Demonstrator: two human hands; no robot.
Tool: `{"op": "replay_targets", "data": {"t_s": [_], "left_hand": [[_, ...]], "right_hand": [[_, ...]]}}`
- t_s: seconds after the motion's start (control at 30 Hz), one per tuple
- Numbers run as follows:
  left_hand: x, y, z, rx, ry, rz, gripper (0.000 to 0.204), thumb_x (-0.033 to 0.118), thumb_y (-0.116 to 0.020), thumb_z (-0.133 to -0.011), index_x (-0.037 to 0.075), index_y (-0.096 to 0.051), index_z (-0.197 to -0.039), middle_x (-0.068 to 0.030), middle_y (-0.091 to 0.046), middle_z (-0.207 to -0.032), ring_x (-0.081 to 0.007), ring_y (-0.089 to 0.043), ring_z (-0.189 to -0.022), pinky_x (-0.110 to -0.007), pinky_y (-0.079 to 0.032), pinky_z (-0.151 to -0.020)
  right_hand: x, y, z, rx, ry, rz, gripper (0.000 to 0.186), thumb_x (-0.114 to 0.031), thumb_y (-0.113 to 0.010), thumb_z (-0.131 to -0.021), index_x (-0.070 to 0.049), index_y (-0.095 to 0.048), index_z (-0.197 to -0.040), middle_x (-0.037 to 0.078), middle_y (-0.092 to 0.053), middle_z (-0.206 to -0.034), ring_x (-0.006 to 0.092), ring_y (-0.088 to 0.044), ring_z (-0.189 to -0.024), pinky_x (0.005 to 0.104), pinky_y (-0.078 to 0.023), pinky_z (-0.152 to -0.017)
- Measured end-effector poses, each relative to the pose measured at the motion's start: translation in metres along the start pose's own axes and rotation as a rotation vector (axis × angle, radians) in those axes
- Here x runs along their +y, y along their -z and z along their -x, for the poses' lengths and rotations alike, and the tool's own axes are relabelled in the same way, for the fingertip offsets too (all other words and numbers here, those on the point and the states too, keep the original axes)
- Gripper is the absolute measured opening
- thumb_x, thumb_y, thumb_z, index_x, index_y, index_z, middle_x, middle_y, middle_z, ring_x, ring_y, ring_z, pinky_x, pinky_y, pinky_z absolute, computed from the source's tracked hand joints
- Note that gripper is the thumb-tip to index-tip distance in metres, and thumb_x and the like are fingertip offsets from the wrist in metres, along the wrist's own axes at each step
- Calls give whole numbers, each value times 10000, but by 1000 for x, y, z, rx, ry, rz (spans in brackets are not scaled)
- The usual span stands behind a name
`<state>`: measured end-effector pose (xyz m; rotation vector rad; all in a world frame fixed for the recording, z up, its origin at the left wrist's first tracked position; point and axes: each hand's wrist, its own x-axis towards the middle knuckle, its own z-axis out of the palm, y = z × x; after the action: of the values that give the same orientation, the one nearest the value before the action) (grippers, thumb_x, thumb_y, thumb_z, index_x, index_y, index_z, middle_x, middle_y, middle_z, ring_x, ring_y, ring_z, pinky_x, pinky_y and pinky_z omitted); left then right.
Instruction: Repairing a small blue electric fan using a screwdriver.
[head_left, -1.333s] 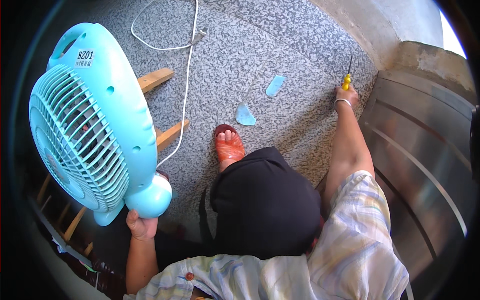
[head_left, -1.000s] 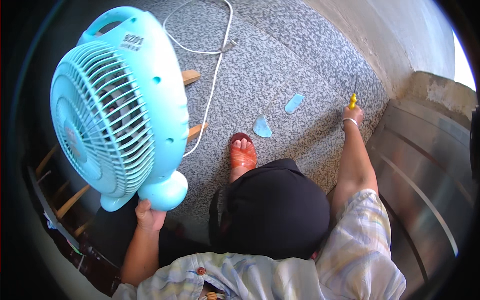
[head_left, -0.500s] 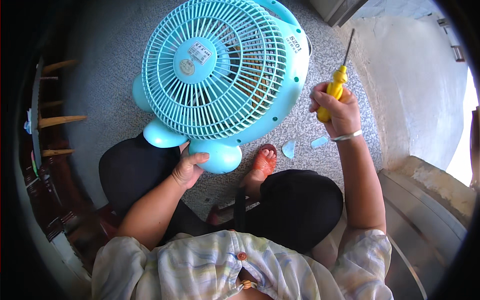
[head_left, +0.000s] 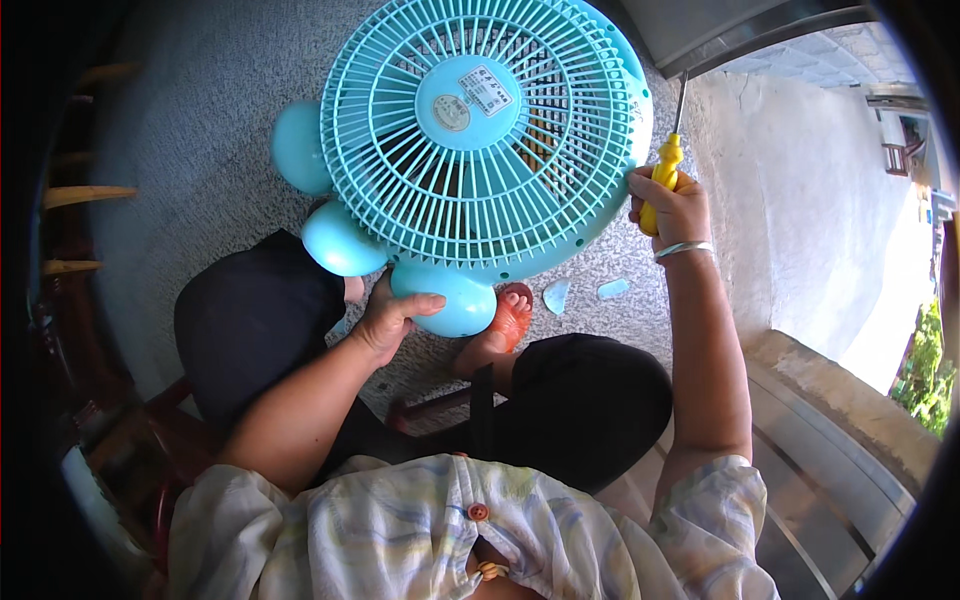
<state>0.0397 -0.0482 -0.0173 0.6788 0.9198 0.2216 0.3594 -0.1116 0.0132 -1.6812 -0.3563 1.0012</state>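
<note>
A turquoise fan [head_left: 465, 105] with a round slatted grille and several rounded lobes is tilted in front of me, its labelled hub facing up. My left hand [head_left: 388, 318] grips the nearest lobe [head_left: 450, 300], thumb on top and the other fingers hidden beneath it. In my right hand [head_left: 680, 205] is a screwdriver [head_left: 667, 168] with a yellow handle, its thin shaft pointing away from me. The right fingers are wrapped round the handle, close to the fan's right rim; whether they touch the rim I cannot tell.
Two pale blue broken pieces [head_left: 556, 295] lie on the speckled floor [head_left: 215, 150] beside my sandalled foot [head_left: 512, 318]. A grey wall [head_left: 800, 190] rises at the right. Dark furniture with wooden bars [head_left: 90, 197] stands on the far left.
The fan has turned and shifted right in the picture, its rim now near my right hand. The right hand has moved slightly left with the screwdriver. My left hand keeps its hold.
</note>
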Motion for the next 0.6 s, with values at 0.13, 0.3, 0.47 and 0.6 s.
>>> {"op": "replay_targets", "data": {"t_s": [0.13,0.3,0.47,0.6], "left_hand": [[-1,0,-1,5,-5,-1,631,225,-717,-607,41,-468,-1158,-71,-555,-1048,-194,-529,-994,-352,-414,-885],[3,-2,0,0,17,-2,627,222,-715,-606,41,-470,-1154,-72,-552,-1051,-195,-530,-991,-352,-413,-886],[2,1,-2,6,52,9,641,219,-713,-597,40,-463,-1160,-77,-548,-1059,-204,-524,-998,-362,-409,-886],[-1,5,1,29,38,-2,697,220,-711,-593,36,-425,-1201,-81,-535,-1077,-220,-504,-1029,-381,-397,-903]], "right_hand": [[-1,0,0,25,-6,18,129,-25,-662,-728,37,-591,-817,63,-545,-625,134,-513,-497,251,-443,-459],[0,-2,1,29,-5,-64,126,-10,-659,-724,53,-605,-819,69,-559,-620,136,-519,-480,247,-450,-455],[2,9,5,53,1,-140,118,-5,-653,-726,39,-592,-817,64,-556,-641,134,-521,-493,255,-460,-476],[28,38,18,126,22,-208,92,-6,-640,-730,17,-576,-791,59,-553,-659,135,-530,-506,251,-453,-477]]}}
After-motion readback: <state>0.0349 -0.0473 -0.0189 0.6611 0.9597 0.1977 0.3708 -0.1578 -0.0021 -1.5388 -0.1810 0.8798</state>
